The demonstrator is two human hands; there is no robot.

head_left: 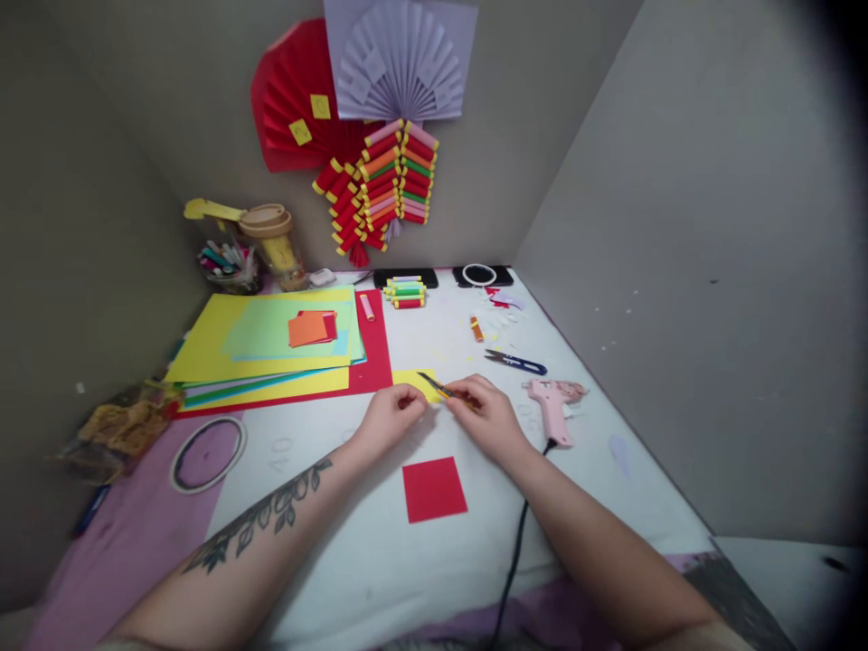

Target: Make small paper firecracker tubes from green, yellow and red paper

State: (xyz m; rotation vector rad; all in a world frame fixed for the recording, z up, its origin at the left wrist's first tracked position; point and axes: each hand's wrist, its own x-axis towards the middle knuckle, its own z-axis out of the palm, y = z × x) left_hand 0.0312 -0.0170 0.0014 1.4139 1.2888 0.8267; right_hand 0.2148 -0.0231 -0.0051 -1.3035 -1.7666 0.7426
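Note:
My right hand (489, 414) is closed around a slim cutting tool with a dark pointed blade and a yellow-orange handle (434, 384); its tip points away to the left. My fingers cover most of the handle, so its exact kind is unclear. Close beside it, my left hand (393, 418) is curled with thumb and forefinger together; anything pinched there is hidden. Just beyond both hands lies a yellow paper piece (409, 377), partly under the tool. A red paper square (435, 490) lies flat on the white table nearer to me, between my forearms.
Coloured paper sheets (203, 334) are stacked at left, with orange and red squares (308, 329) on top. Tape (177, 470) lies nearer. To the right are a pink glue gun (552, 411) with its cord and thread snips (516, 363). Small paper rolls (407, 292) sit at the back.

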